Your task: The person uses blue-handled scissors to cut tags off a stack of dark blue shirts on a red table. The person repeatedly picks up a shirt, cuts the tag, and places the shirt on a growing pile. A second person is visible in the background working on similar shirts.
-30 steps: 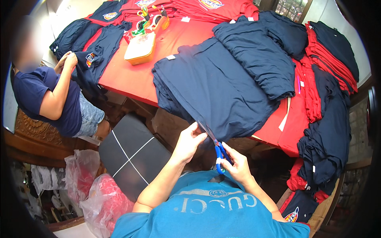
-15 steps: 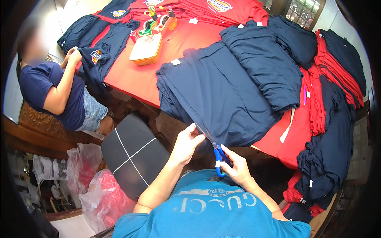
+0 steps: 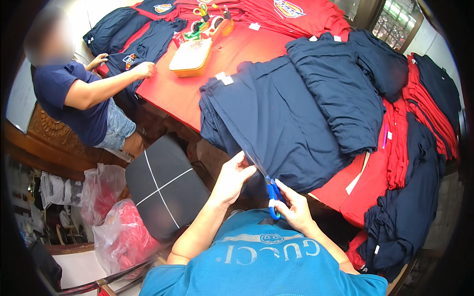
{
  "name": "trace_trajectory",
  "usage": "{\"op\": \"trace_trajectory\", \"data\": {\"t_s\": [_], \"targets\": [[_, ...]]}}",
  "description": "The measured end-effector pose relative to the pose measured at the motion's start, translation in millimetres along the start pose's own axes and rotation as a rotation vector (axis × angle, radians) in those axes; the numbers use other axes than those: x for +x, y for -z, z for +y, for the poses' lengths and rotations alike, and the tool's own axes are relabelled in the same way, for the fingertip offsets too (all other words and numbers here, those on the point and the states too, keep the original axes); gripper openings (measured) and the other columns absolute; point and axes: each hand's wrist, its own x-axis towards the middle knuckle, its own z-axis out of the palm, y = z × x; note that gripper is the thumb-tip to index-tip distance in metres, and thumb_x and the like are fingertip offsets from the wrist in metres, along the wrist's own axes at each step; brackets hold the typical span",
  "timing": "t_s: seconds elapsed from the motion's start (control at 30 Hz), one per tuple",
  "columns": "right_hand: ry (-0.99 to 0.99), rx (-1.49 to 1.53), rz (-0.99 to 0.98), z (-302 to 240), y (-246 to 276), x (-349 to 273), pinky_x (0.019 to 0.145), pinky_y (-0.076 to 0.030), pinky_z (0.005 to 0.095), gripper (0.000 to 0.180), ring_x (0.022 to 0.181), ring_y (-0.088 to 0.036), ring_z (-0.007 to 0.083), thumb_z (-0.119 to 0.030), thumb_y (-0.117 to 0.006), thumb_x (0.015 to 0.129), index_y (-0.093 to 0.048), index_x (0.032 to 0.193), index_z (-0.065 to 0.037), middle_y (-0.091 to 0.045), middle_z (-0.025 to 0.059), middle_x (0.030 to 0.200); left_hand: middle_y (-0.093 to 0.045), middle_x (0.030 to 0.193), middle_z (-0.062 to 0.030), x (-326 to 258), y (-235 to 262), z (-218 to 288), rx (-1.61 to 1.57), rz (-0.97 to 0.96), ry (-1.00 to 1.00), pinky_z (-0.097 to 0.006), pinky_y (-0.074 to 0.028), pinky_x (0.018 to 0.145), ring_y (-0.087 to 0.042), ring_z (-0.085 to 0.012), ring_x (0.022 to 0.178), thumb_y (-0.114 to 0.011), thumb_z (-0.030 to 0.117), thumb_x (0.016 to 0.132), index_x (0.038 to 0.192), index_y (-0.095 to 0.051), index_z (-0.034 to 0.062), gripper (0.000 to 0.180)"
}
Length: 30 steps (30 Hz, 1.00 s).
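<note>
My right hand (image 3: pixel 292 206) is closed round the blue handles of a pair of scissors (image 3: pixel 273 195), whose blades point up and left toward my other hand. My left hand (image 3: pixel 234 177) has its thumb and fingers bent together beside the blade tips; what they pinch, if anything, is too small to make out. Just beyond both hands, a pile of navy shirts (image 3: pixel 276 123) lies on the table, its near edge hanging over the side. White labels (image 3: pixel 224 78) show at the pile's far left corner.
A red-covered table (image 3: pixel 170 98) carries a yellow-orange box (image 3: pixel 191 58), a tape dispenser (image 3: pixel 217 24) and stacks of red shirts (image 3: pixel 296 22). At the left stands a co-worker (image 3: pixel 79 93). A black padded seat (image 3: pixel 168 187) and plastic bags (image 3: pixel 126 232) are at lower left.
The view has shifted a little. The co-worker's hands have parted, one reaching right over the table. A second white label shows on the navy pile. My hands and the scissors look nearly unchanged.
</note>
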Motion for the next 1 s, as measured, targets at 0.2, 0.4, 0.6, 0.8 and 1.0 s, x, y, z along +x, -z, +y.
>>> {"op": "trace_trajectory", "data": {"t_s": [0.2,0.4,0.6,0.8,1.0], "targets": [[-0.134,0.052,-0.032,2,20,11,0.083,-0.05,0.0262,0.049,0.092,-0.062,0.0116,-0.006,-0.06,0.09,-0.048,0.137,0.001,-0.066,0.0124,0.111,-0.061,0.115,-0.0058,0,-17,2,-0.006,0.019,0.034,-0.026,-0.047,0.091,-0.058,-0.0123,0.103,-0.06,-0.005,0.087,0.127,-0.054,-0.0002,0.041],[-0.1,0.01,-0.067,-1,27,15,0.082,-0.051,0.0261,0.048,0.09,-0.063,0.0123,-0.006,-0.059,0.09,-0.048,0.136,0.002,-0.068,0.0122,0.107,-0.061,0.112,-0.0055,14,-12,-9,-0.094,0.108,-0.054,-0.028,-0.048,0.092,-0.059,-0.0131,0.1,-0.056,-0.003,0.091,0.121,-0.058,0.0,0.031],[0.033,0.011,-0.059,2,26,32,0.081,-0.05,0.0251,0.052,0.088,-0.062,0.0106,-0.005,-0.061,0.089,-0.046,0.138,0.003,-0.068,0.0109,0.106,-0.061,0.112,-0.0052,13,-18,-2,0.0,0.066,0.012,-0.027,-0.049,0.087,-0.06,-0.0125,0.098,-0.064,-0.002,0.086,0.128,-0.053,0.0022,0.043],[-0.121,0.034,-0.048,1,25,32,0.074,-0.05,0.0237,0.049,0.08,-0.06,0.0086,-0.006,-0.06,0.09,-0.048,0.137,0.002,-0.068,0.0088,0.096,-0.062,0.112,-0.005,20,-14,1,-0.098,0.103,-0.02,-0.027,-0.049,0.087,-0.06,-0.0122,0.098,-0.06,-0.001,0.089,0.126,-0.055,0.0022,0.037],[-0.033,0.013,-0.048,-5,15,39,0.085,-0.05,0.0267,0.053,0.095,-0.061,0.0123,-0.01,-0.064,0.09,-0.046,0.138,0.002,-0.066,0.0125,0.111,-0.062,0.109,-0.0045,25,2,11,-0.081,0.027,-0.019,-0.029,-0.05,0.088,-0.06,-0.0133,0.1,-0.06,-0.001,0.089,0.123,-0.056,0.0027,0.035]]}}
